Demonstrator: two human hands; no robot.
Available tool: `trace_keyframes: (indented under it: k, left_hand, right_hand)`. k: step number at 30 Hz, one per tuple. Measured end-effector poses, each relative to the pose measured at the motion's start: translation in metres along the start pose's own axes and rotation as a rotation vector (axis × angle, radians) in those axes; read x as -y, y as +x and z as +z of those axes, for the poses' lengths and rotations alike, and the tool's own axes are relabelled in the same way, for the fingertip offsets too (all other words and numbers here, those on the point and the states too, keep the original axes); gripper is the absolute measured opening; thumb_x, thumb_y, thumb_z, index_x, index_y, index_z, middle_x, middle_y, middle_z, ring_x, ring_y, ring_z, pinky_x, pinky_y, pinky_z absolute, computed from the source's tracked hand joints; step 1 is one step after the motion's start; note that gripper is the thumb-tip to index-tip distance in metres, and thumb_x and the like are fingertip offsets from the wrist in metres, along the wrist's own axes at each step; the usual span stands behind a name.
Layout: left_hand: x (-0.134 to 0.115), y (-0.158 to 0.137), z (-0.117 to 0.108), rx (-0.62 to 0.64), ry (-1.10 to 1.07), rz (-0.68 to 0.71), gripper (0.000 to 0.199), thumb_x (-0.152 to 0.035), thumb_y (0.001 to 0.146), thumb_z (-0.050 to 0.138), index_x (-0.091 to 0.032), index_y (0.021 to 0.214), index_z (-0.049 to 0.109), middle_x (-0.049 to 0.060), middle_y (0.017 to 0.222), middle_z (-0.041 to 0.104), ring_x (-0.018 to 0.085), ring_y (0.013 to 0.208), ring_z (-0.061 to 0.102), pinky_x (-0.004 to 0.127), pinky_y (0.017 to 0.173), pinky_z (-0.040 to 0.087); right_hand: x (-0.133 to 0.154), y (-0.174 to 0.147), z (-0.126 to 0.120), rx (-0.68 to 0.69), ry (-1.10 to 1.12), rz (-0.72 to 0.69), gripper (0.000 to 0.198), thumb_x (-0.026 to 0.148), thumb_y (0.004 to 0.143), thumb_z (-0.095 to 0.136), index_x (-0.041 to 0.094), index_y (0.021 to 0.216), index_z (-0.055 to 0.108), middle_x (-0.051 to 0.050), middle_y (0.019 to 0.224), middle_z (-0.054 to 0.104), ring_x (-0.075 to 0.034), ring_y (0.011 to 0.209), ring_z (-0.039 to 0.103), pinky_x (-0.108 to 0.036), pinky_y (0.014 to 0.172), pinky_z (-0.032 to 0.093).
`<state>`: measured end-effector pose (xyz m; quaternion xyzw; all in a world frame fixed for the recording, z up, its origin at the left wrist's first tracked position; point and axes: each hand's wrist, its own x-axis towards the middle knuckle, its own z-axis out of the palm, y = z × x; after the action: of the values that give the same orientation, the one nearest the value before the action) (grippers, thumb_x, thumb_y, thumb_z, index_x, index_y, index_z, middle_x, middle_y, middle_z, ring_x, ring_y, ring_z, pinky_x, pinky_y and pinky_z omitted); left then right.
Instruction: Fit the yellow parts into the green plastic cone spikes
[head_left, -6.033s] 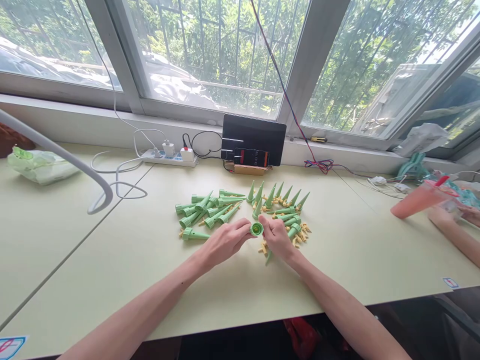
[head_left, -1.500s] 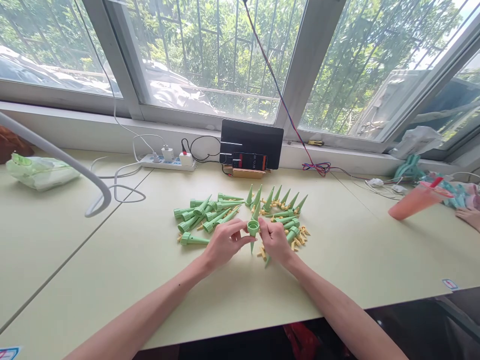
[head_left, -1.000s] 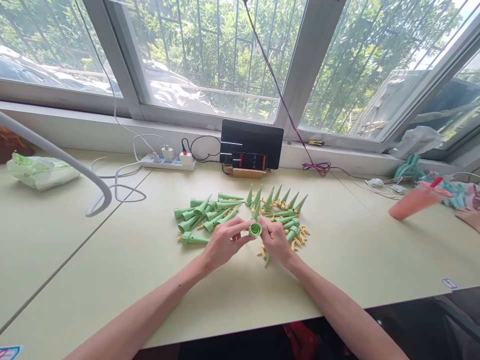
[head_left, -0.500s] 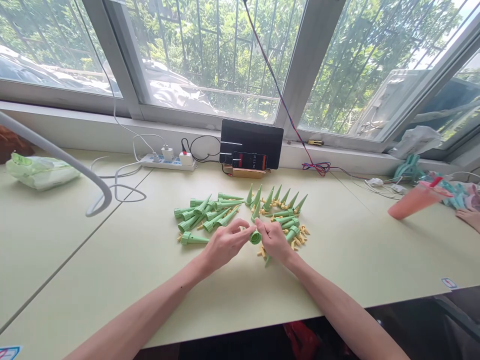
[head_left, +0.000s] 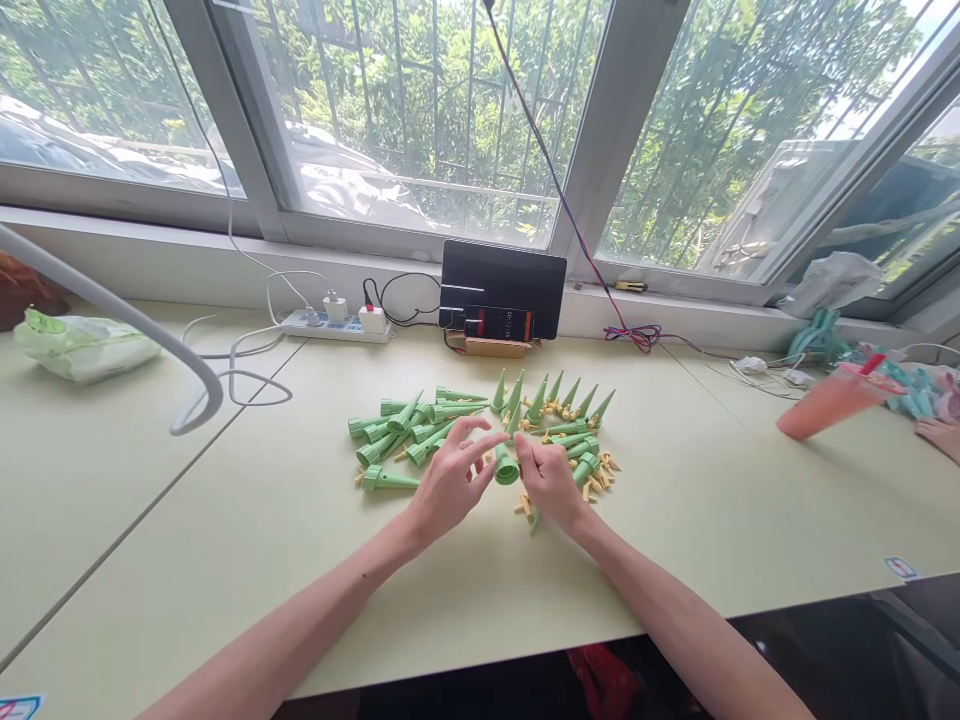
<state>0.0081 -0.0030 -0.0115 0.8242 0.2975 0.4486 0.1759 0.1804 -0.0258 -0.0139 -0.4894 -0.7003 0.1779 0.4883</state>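
Left hand (head_left: 454,480) is spreading its fingers wide, thumb apart, just left of a green cone (head_left: 507,468); any contact is hard to tell. Cone is lying between both hands, its open end facing near. Right hand (head_left: 551,482) is curling tightly, thumb raised, just right of it; whether it is gripping anything, cannot tell. Far left of the hands, a pile (head_left: 405,412) of more cones is lying on the desk (head_left: 465,600). Far right, upright cones (head_left: 536,402) are standing in a curve; yellow pegs (head_left: 596,483) are scattering near them. Phone (head_left: 499,322) is leaning at the far side; pink cup (head_left: 829,400) is tilting, well right.
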Motion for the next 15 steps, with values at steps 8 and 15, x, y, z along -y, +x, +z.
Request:
trace_keyframes:
  k: [8, 15]
  left_hand:
    - [-0.015, 0.011, -0.008, 0.146, -0.450, -0.590, 0.043, -0.053, 0.093, 0.049, -0.014, 0.077, 0.061, 0.002, 0.069, 0.060, 0.009, 0.046, 0.056, 0.018, 0.037, 0.043]
    - [-0.020, 0.010, -0.008, 0.374, -0.594, -0.662, 0.043, -0.054, 0.086, 0.060, -0.014, 0.068, 0.058, 0.000, 0.052, 0.058, 0.009, 0.043, 0.053, 0.018, 0.042, 0.043]
  right_hand:
    - [-0.002, -0.001, -0.003, -0.063, -0.045, -0.041, 0.052, 0.037, 0.103, 0.033, 0.020, 0.054, 0.028, 0.004, 0.046, 0.034, -0.008, 0.044, 0.030, -0.025, 0.047, 0.026]
    - [-0.004, -0.002, -0.001, -0.019, -0.022, -0.066, 0.050, 0.038, 0.102, 0.033, 0.021, 0.057, 0.023, 0.005, 0.049, 0.027, -0.009, 0.046, 0.023, -0.026, 0.046, 0.022]
